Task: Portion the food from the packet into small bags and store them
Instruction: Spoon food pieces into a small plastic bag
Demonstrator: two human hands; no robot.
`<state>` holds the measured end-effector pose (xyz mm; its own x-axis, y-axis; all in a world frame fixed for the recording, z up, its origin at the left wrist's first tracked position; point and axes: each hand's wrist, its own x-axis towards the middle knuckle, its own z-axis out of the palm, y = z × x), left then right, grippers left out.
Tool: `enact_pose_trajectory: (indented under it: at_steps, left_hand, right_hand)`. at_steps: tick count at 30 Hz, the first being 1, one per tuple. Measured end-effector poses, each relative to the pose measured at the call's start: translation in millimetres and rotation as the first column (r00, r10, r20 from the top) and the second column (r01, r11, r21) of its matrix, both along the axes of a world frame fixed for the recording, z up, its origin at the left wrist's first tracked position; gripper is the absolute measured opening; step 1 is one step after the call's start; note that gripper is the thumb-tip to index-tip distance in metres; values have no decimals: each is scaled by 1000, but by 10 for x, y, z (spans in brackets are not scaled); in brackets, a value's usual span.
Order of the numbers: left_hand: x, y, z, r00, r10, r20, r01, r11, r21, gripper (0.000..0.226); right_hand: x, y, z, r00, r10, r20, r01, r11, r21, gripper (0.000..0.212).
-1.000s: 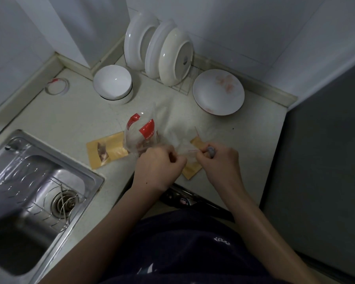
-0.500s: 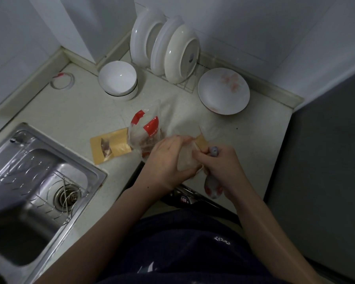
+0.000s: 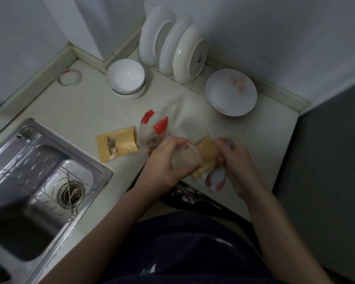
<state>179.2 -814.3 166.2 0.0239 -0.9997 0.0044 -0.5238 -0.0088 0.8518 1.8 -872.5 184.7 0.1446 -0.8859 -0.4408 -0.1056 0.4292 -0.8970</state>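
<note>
My left hand (image 3: 164, 160) grips the open mouth of a small clear bag (image 3: 186, 157), fingers and thumb curled round its rim. My right hand (image 3: 237, 162) holds a white spoon (image 3: 215, 179) with red marks, its bowl hanging down near the counter's front edge. A tan packet (image 3: 206, 152) lies on the counter between my hands, partly hidden by them. A second tan packet (image 3: 117, 143) with a clear window lies to the left. Just behind my left hand stands a clear wrapper with red labels (image 3: 156, 128).
A steel sink (image 3: 41, 175) fills the left side. A white bowl (image 3: 125, 77), a rack of upright plates (image 3: 176, 46) and a flat flowered plate (image 3: 231, 92) stand at the back. A tape roll (image 3: 69, 76) lies far left. A dark appliance (image 3: 332, 160) borders the right.
My left hand has turned from pinching the bag's edge to gripping its mouth held wide. My right hand has drawn back to the right and the spoon's bowl has come into sight below it.
</note>
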Motion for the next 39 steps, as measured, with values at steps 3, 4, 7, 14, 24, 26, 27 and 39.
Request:
enact_pose_trajectory:
  at_steps: [3,4,7,14,24,26,27,39]
  left_hand:
    - [63,49,-14,1000,11,20,-12,1000,23,48]
    - [81,70,-13,1000,11,27,-12,999,35,46]
    - [147,143,-23,999,22,31,-25,997,79,44]
    - [374,332,-105,983,183,-1,-181,969,171,45]
    - [584,523,-146,917,393,-65,-380,913,149,44]
    - [609,540,-152,909,409,-81,-396,907,142,43]
    - [623,548,-154,906,414,-82,-402,906,136,43]
    - [722,621,-192,894,444,-65,-433,892,130,39]
  right_hand:
    - [-48,-125,63,990,-131,51,130,991,33,32]
    - [-54,-162,96,986,-156,52,155,988,13,37]
    - [9,-226,215,990,-139,-4,137,976,-169,38]
    - [472,-389,505,970,172,-170,-234,848,-476,23]
    - [1192,-613,402,532,429,-730,-839,386,-384,22]
    - [1255,-668,294,353,399,-846,-927,274,-258,25]
    - [1286,-697,239,285,378,-881,-950,237,-206,26]
    - [1629,-823,-156,-150,276,-949,-948,232,217,17]
